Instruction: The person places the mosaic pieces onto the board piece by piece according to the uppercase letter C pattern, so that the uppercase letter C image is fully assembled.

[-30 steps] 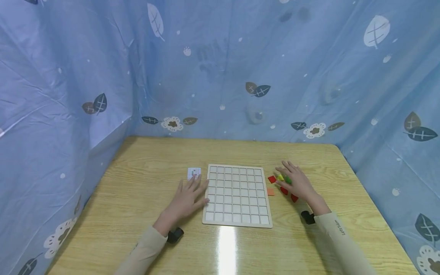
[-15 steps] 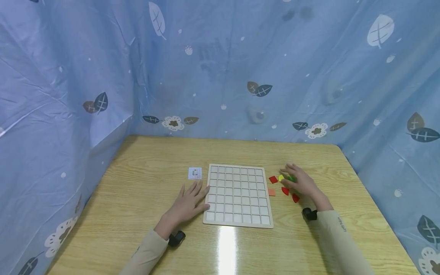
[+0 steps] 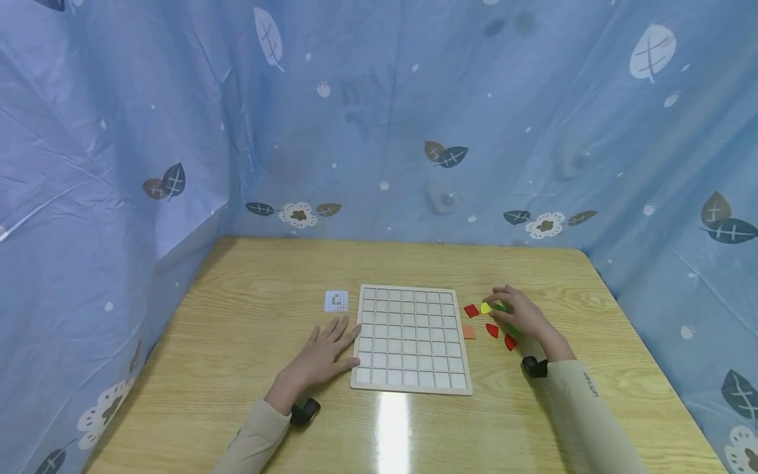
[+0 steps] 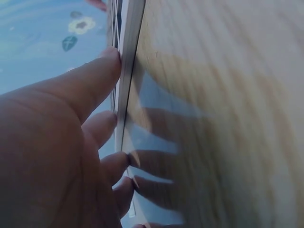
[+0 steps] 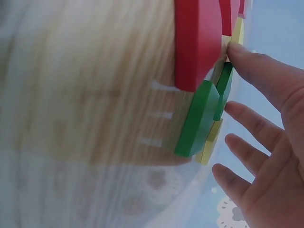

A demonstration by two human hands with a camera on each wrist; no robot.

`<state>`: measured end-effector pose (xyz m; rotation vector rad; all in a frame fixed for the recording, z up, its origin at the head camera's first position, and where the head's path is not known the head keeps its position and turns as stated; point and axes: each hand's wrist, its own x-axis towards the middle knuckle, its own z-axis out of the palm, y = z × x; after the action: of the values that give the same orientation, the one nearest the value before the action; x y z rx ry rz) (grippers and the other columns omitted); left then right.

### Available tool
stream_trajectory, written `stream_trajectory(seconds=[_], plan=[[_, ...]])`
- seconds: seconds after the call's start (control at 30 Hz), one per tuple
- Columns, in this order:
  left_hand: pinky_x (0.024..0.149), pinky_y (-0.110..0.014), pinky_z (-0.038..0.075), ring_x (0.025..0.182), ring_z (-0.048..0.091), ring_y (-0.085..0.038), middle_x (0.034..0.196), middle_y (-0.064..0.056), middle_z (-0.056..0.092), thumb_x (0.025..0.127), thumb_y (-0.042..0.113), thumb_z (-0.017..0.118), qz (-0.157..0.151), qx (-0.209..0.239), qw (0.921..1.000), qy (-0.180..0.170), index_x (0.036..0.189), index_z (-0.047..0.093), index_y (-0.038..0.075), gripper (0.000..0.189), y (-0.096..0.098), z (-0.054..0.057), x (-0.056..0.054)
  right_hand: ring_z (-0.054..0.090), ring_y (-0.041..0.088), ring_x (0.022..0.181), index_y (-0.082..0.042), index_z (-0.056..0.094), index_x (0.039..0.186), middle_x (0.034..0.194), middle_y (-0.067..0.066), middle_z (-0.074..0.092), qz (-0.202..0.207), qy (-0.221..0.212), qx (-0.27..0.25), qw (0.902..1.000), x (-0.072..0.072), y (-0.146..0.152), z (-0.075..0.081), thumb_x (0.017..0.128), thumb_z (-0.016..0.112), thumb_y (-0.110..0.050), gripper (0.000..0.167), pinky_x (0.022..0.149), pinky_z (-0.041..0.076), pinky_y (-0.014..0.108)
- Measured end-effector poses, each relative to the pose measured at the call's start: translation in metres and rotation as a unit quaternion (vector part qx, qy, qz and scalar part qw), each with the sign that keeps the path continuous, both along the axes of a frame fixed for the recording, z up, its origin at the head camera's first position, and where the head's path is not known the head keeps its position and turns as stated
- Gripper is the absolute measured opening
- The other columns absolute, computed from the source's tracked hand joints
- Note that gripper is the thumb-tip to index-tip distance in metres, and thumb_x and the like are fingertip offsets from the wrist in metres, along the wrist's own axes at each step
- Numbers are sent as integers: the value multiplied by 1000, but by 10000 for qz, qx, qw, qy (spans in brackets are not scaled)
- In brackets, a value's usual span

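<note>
In the head view, the board is touched by the left hand, fingers spread, nothing held; a yellow piece is flanked by thumb and index of the right hand, but whether it is pinched cannot be told. From the left wrist, the board is seen against the thumb; from the right, green pieces beside the other fingers.

Gridded cream board lies flat; yellow piece, perhaps rounded, sits rightward.

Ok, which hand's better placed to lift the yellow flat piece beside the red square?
Right hand, probably: its thumb reaches that yellow piece; the left hand is at the opposite edge of the pale gridded board.
</note>
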<state>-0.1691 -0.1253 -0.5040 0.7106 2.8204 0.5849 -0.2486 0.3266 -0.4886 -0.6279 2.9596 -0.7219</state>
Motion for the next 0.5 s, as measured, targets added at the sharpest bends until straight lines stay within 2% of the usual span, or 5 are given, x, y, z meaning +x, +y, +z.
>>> stream_trajectory(seconds=[0.3,0.5], plan=[[111,-60,7,143,8,-31,155,-11,12,93,50,45,-92,-51,9999,-94,148,23,22,65,0,-1,0,43,48,117,-2,62,114,128,30,47,46,-10,-358,9993,-1,2,-2,90,61,-15,27,93,38,62],[111,-60,6,142,8,-32,155,-11,12,93,49,45,-73,-8,9999,-129,148,24,21,65,-1,1,2,49,43,113,-4,63,114,122,23,53,-90,14,-512,9986,-2,-1,-1,89,63,-18,29,91,41,58]])
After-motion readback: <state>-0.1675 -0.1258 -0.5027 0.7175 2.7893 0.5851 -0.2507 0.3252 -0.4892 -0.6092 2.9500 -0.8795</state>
